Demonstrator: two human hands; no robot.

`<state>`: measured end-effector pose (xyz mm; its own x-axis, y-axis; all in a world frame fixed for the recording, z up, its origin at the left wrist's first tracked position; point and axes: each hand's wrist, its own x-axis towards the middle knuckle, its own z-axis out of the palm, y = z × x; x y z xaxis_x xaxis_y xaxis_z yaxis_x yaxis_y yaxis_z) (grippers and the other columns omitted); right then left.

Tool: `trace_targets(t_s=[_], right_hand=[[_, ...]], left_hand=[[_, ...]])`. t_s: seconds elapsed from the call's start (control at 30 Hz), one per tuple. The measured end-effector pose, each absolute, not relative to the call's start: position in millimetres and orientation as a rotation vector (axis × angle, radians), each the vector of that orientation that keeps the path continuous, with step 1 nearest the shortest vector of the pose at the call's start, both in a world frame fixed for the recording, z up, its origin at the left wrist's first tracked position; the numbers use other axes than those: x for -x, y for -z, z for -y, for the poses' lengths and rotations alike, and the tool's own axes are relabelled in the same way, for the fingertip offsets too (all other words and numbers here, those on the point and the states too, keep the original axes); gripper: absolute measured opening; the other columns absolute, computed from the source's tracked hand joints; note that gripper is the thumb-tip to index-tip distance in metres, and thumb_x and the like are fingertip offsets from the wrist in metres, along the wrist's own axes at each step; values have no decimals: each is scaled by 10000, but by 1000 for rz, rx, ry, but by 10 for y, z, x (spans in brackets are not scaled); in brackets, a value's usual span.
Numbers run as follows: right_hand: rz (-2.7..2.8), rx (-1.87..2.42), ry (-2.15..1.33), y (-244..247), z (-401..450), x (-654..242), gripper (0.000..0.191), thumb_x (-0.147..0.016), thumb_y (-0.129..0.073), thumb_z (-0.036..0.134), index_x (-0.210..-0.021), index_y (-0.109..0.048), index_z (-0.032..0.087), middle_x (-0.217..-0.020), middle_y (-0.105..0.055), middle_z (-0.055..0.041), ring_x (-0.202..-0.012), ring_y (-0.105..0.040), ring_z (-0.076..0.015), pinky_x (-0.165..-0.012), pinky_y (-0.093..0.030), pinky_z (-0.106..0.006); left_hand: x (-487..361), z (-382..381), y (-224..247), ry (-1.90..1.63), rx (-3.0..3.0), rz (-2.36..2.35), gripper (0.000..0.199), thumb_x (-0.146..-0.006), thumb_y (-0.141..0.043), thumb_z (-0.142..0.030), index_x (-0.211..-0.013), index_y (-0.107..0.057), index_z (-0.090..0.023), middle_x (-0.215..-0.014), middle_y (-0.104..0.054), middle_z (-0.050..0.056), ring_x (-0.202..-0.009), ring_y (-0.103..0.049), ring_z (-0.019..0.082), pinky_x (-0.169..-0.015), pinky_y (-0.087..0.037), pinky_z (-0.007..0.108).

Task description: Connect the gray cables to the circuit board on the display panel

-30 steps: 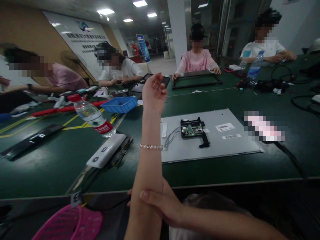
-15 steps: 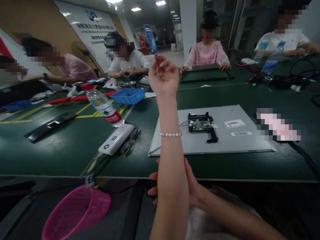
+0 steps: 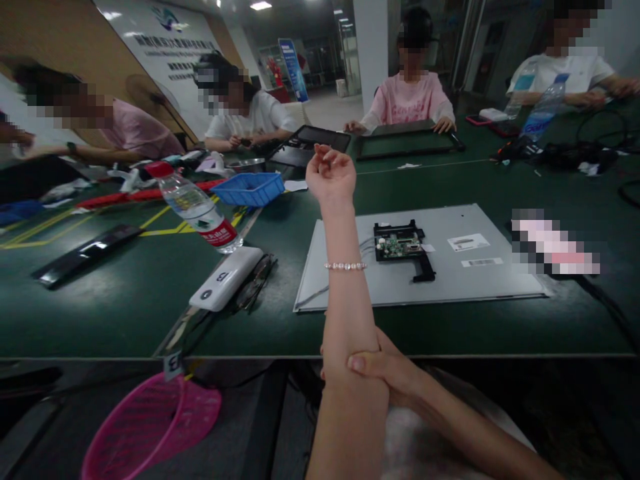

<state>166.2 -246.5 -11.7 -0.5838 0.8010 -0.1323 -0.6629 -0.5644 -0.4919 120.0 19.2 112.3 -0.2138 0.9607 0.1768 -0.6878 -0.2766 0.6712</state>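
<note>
My left hand [image 3: 331, 175] is raised palm up over the table, its fingers loosely curled and apart with nothing in them. A beaded bracelet [image 3: 346, 266] circles my left wrist. My right hand [image 3: 385, 370] is closed around my left forearm [image 3: 350, 333] just below the elbow; its thumb lies on top and most of the other fingers are hidden behind the arm. Beyond my forearm, a flat grey display panel [image 3: 465, 273] lies on the table, bearing a green circuit board [image 3: 400, 246] in a black bracket [image 3: 424, 268].
Left on the green table [image 3: 135, 313] are a water bottle [image 3: 213, 223], a white power bank [image 3: 227, 279], glasses [image 3: 256, 283] and a blue basket [image 3: 250, 190]. A pink basket [image 3: 150, 427] hangs below the edge. A pixelated pink object [image 3: 555, 243] lies right. Co-workers sit opposite; one touches a black frame [image 3: 407, 141].
My left hand has lowered slightly, its fingers curling more. My right thumb has come over onto the forearm. A dark open case shows behind my left hand.
</note>
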Motion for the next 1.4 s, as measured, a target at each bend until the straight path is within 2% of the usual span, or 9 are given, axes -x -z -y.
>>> trace_targets(t_s=[0.13, 0.33, 0.47, 0.57, 0.73, 0.9, 1.13, 1.27, 1.4], right_hand=[[518, 427, -2146, 132, 2494, -1625, 567, -515, -836, 274, -1001, -584, 124, -788, -683, -60, -693, -656, -200, -656, -528, -322], [303, 221, -2141, 161, 2512, -1509, 563, -755, -585, 580, -1140, -541, 172, -804, -674, -62, -689, -652, -208, -651, -518, -345], [194, 195, -2066, 127, 2498, -1458, 549, -781, -520, 629, -1119, -549, 197, -828, -660, -49, -719, -636, -192, -647, -492, -306], [111, 199, -2003, 81, 2484, -1446, 517, -770, -483, 674, -940, -580, 195, -650, -589, 2, -575, -554, -143, -590, -452, -268], [101, 187, -1942, 11, 2487, -1453, 598, -730, -360, 769, -709, -530, 196, -516, -483, 21, -480, -453, -123, -560, -410, -263], [93, 129, -1886, -30, 2513, -1481, 590, -711, -325, 749, -666, -533, 199, -509, -484, 11, -485, -469, -135, -563, -401, -269], [44, 134, -1846, -95, 2479, -1560, 579, -668, -325, 732, -630, -552, 201, -473, -466, 13, -440, -450, -136, -530, -398, -271], [-38, 153, -1807, -94, 2515, -1523, 577, -724, -332, 715, -711, -586, 197, -574, -548, -13, -541, -524, -154, -590, -437, -278], [-79, 217, -1741, -35, 2628, -1453, 462, -787, -436, 620, -949, -600, 220, -836, -650, -50, -814, -605, -201, -793, -469, -336]], left_hand=[[-1259, -114, -1164, -1741, -607, -431, 355, -902, -263, -149, -875, -608, -228, -687, -591, 28, -584, -497, 124, -570, -421, 225], [-1555, 50, -1173, -1621, -539, -421, 258, -890, -343, -144, -777, -574, -160, -697, -573, 5, -503, -424, 60, -507, -361, 181], [-1982, 212, -1010, -1452, -720, -533, 180, -861, -415, -171, -757, -560, -142, -715, -558, -11, -491, -421, 38, -480, -312, 173], [-2282, 325, -862, -1467, -1068, -737, 171, -852, -450, -197, -731, -567, -161, -734, -573, -12, -513, -441, 50, -482, -312, 182], [-2528, 536, -805, -1370, -1930, -851, 206, -880, -429, -202, -780, -608, -184, -864, -628, 12, -727, -552, 106, -661, -417, 217], [-2720, 772, -823, -944, -2562, -564, 209, -889, -426, -232, -905, -632, -195, -933, -635, 22, -843, -578, 144, -718, -424, 251], [-2945, 855, -778, -661, -2756, -413, 312, -920, -319, -233, -963, -621, -168, -959, -657, 55, -792, -588, 155, -650, -400, 273], [-2941, 845, -668, -471, -2872, -460, 310, -926, -326, -224, -962, -627, -162, -937, -667, 65, -829, -607, 174, -658, -411, 282], [-2867, 925, -533, -195, -3024, -573, 259, -890, -410, -176, -1009, -637, -136, -983, -677, 114, -874, -624, 218, -645, -430, 302]])
